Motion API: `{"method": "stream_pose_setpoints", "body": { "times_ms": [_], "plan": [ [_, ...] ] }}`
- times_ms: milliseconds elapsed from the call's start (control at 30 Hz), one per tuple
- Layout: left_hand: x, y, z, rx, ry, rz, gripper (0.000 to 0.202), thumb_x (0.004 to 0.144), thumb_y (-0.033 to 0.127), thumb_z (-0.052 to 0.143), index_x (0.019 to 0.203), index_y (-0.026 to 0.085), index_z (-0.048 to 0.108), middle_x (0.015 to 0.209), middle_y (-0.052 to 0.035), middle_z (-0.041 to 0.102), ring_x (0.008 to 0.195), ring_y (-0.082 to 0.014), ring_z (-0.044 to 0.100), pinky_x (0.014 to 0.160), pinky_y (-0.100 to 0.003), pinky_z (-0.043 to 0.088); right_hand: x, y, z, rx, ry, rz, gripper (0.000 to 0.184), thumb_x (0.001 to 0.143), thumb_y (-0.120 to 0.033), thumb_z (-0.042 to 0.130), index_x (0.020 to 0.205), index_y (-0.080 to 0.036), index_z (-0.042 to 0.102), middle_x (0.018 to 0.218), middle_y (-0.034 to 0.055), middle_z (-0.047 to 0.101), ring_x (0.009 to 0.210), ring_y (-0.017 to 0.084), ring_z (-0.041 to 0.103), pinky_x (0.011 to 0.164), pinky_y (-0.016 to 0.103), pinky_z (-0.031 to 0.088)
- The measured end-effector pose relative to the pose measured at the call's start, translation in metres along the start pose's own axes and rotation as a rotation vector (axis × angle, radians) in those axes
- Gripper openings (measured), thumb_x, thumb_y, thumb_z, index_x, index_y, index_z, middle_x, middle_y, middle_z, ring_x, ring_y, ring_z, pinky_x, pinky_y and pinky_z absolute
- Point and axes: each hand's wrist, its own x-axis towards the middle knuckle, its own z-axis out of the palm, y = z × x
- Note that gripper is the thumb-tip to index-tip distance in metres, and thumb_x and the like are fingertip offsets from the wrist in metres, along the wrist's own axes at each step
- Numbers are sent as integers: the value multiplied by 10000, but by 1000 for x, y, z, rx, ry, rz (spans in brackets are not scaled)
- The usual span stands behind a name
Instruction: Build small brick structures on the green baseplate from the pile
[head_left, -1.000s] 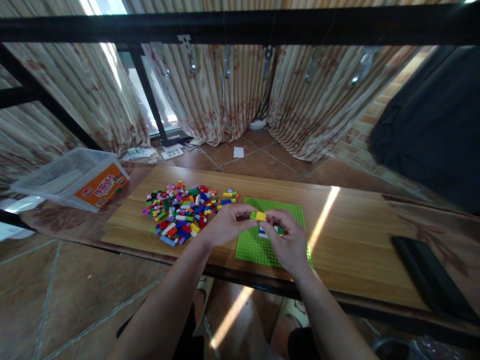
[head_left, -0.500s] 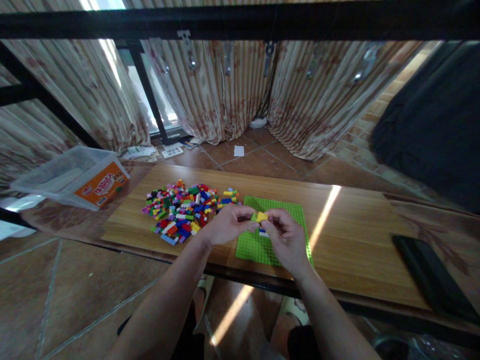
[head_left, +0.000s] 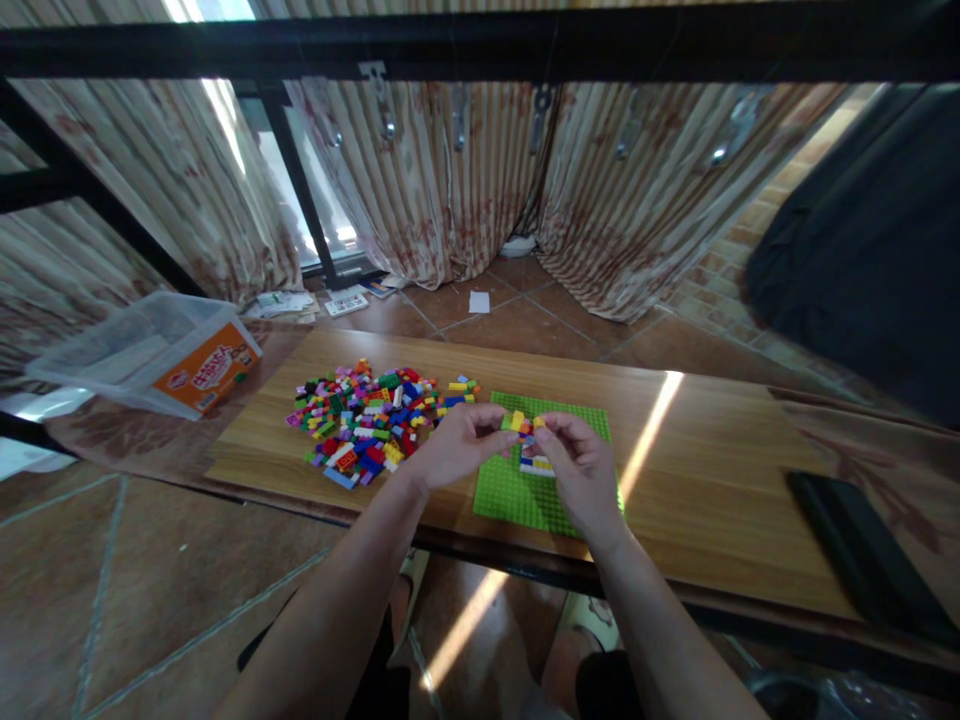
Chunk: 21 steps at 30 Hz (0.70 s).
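Above the green studded baseplate (head_left: 510,495), my left hand (head_left: 466,442) pinches a small cluster of building bricks (head_left: 517,422) in yellow, green and orange. My right hand (head_left: 579,465) faces it, thumb and fingers closed around a small yellow brick (head_left: 538,423) at the cluster's right side. Fingers cover part of both pieces, so I cannot tell whether they are joined. Just below the hands, a low row of white, blue and yellow bricks (head_left: 537,466) sits on the baseplate, partly hidden by my right hand.
Left of the baseplate, a heap of loose mixed-colour bricks (head_left: 367,420) spreads over the wooden tabletop (head_left: 705,470). A clear plastic bin (head_left: 142,350) with an orange label stands at the far left. On the right lies a black flat object (head_left: 862,550). A dark bar (head_left: 480,45) crosses the top.
The fingers of my two hands have drawn slightly apart and turned the bricks, showing more of the cluster. More of the brick row on the baseplate shows below.
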Motion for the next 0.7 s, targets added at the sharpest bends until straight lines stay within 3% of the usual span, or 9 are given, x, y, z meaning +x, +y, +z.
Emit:
{"method": "stream_pose_setpoints", "body": {
  "times_ms": [100,267,400,533,600,700],
  "plan": [
    [0,5,1,-72,-9,-13,308,776,419,683,786,115,631,720,-8,601,680,-113,570,649,-229,451,3,-3,0,203,49,74,162,796,-343,656,901,-224,624,747,-15,602,616,105,547,606,258,492],
    [-2,11,2,-105,-24,-31,309,787,411,676,833,109,635,719,-12,619,667,-108,583,647,-227,460,5,-12,-2,451,-30,247,154,780,-353,604,860,-226,636,779,6,601,590,103,485,496,223,417],
    [-2,12,3,-104,-9,-43,299,786,397,684,863,115,618,713,-10,633,644,-104,597,635,-225,470,4,-12,0,407,-27,315,197,748,-373,661,863,-214,649,770,0,591,548,85,437,427,199,343],
    [-1,10,8,-154,-4,-49,310,769,393,704,874,124,593,703,-4,632,629,-99,602,614,-216,477,2,-6,7,307,-9,309,270,731,-427,721,841,-193,643,598,-57,493,443,43,291,366,177,193],
    [0,9,13,-196,1,-61,324,759,407,710,851,123,582,681,2,616,615,-98,598,593,-212,480,1,-2,10,237,14,260,297,715,-437,742,845,-189,645,570,-69,491,431,37,298,373,176,212],
    [2,6,23,-252,34,-89,345,735,423,724,793,121,567,676,6,598,595,-96,593,568,-212,485,1,4,14,148,63,151,284,728,-442,730,798,-181,645,599,-48,555,481,57,421,436,188,334]
  ]
}}
